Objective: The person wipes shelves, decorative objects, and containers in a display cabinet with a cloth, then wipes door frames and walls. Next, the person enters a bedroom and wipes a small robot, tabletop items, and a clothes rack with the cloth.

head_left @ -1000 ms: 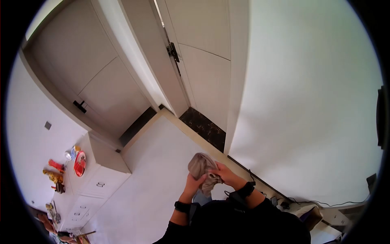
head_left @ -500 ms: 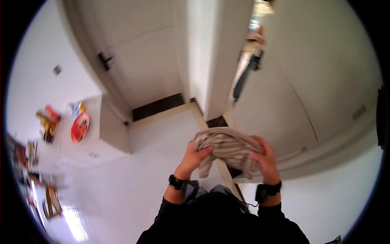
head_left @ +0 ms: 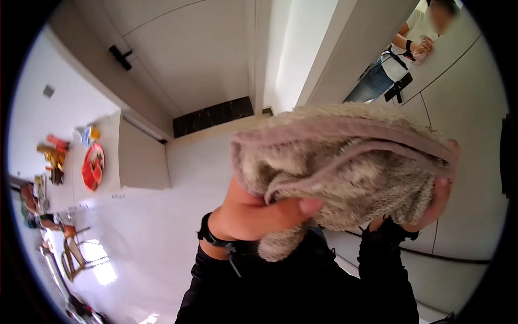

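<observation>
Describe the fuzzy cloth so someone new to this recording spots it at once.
Find the smooth pale-grey door at upper right, then look down and left to the person's left hand and right hand. They hold a bunched, shaggy beige-grey cloth with mauve edging. Its fuzzy pile sets it apart from the plain black sleeves below.

Cloth (head_left: pixel 372 186) right of cabinet (head_left: pixel 141 156)

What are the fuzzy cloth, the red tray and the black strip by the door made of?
Fuzzy cloth: soft fabric, perhaps polyester, shaggy and dull; you see its tufts. Red tray: maybe smooth plastic, being bright red, but too small to be sure. Black strip: probably polished stone, with pale veins showing.
</observation>
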{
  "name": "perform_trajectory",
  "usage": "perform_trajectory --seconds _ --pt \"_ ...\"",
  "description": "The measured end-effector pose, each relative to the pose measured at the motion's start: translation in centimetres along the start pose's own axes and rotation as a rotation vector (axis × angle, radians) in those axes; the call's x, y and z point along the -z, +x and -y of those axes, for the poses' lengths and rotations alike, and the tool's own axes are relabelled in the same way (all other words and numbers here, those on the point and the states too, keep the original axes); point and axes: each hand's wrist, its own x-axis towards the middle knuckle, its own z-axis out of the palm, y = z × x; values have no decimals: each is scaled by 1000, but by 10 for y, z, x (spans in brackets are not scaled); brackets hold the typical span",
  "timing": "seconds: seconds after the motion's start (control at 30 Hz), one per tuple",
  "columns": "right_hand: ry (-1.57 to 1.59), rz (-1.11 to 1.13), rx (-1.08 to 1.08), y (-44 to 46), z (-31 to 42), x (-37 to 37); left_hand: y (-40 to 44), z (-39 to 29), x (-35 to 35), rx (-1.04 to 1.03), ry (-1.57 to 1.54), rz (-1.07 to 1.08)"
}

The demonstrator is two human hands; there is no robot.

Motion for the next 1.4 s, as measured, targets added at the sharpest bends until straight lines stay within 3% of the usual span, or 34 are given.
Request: perform_trajectory --seconds 0.1,0.23,0.3,0.37,0.47,0.5,0.57,0.63,0.7,0.8,1.0,1.07,1.1,1.17,1.2,1.23,1.3,1.33,1.4 --pt "29 -128 -6 54 -25 -7 65 17 20 30 112 16" --pt "-16 59 41 108 -79 0 125 31 57 65 275 -61" --pt "-351 -214 333 124 -103 -7 145 34 76 58 216 -11" --pt "-652 -249 381 148 -113 -14 169 35 98 76 183 40" --pt "-289 -131 245 176 -131 -25 211 34 128 167 334 53" --pt "-300 -152 254 183 -140 -38 224 37 140 188 380 61" --pt "-722 -281 400 198 -153 -58 252 42 163 227 445 74" --pt "-690 -316 510 203 -177 -63 275 48 191 269 347 108" --pt "-719 -166 544 209 -192 -69 299 51 222 316 256 149" --pt "-816 -215 563 228 -213 -112 331 44 276 392 242 186" --pt "-1060 -213 631 284 -271 -180 392 33 364 336 277 1" --pt "-1274 -199 618 300 -287 -202 411 35 384 213 558 -154" --pt "-1282 -218 626 306 -295 -209 420 33 391 209 553 -134" --pt "-1087 -192 466 319 -312 -219 434 31 403 -113 1525 -150" --pt "-921 -169 342 325 -323 -222 437 37 412 -92 1506 -297" --pt "-751 -141 221 331 -334 -228 440 40 416 -91 1501 -297" --pt "-339 -193 -22 344 -347 -247 449 45 419 163 1101 -543" --pt "-213 -188 -56 347 -353 -250 454 47 415 152 1100 -556" --pt "-79 -181 32 354 -357 -269 459 49 402 -153 717 -523"
